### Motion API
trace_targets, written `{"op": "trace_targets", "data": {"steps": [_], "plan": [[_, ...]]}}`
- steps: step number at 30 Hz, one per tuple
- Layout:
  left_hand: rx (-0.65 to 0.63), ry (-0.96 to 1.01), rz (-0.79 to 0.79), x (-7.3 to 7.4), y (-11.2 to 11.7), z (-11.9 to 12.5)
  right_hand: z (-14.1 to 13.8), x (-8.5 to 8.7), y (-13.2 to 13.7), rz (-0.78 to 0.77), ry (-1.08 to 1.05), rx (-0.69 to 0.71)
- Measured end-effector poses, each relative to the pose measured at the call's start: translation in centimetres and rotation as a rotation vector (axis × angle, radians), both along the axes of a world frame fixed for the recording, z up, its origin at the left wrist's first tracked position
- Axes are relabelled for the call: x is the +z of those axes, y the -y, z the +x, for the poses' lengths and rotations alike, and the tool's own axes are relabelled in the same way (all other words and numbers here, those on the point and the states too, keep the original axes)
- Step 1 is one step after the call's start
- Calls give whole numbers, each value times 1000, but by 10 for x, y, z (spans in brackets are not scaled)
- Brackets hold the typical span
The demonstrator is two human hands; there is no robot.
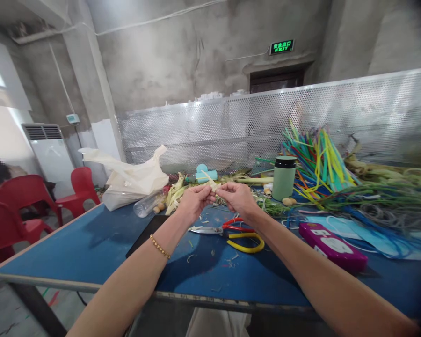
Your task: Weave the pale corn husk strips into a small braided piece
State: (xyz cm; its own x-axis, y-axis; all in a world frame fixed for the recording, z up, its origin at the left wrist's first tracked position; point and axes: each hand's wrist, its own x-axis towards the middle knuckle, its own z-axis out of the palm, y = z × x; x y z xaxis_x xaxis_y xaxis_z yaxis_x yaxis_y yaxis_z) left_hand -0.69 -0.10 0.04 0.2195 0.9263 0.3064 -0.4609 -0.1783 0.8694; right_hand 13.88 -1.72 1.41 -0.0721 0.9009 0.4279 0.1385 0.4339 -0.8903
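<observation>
Left hand [195, 201] and right hand [239, 196] meet fingertip to fingertip, each pinched shut on a pale husk strip [211, 180] between them. Its long axis runs hand to hand, equally near both. Yellow-handled scissors [231, 232] lie just beneath.

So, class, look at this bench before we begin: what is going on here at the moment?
A person pinches a pale husk strip between the left hand and the right hand, raised above the blue table. A pair of scissors with red and yellow handles lies on the table just below the hands, untouched. Behind them stand a green cup and a heap of coloured strips. A magenta case lies to the right.
</observation>
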Motion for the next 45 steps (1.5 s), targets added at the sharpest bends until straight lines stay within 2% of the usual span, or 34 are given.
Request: {"op": "trace_targets", "data": {"steps": [8,14,18,22,26,34,40,45], "plan": [[-45,8,-38,2,1,0,-1,-2,0,2,6,-2],[-32,-94,34,0,0,-1,-1,-5,-3,53,70,-39],[-3,-106,59,-1,-2,-2,3,-4,-4,11,85,53],[-12,-79,67,0,-1,-1,8,-3,-9,-99,-40,119],[-45,-105,66,3,3,0,9,-5,-14,-61,-174,184],[-58,-85,23,4,4,1,6,-5,-12,-6,-181,127],[1,-206,133,0,2,1,4,-4,-6,32,-113,70],[-35,-184,117,1,4,1,6,0,-4,34,-119,80]]}}
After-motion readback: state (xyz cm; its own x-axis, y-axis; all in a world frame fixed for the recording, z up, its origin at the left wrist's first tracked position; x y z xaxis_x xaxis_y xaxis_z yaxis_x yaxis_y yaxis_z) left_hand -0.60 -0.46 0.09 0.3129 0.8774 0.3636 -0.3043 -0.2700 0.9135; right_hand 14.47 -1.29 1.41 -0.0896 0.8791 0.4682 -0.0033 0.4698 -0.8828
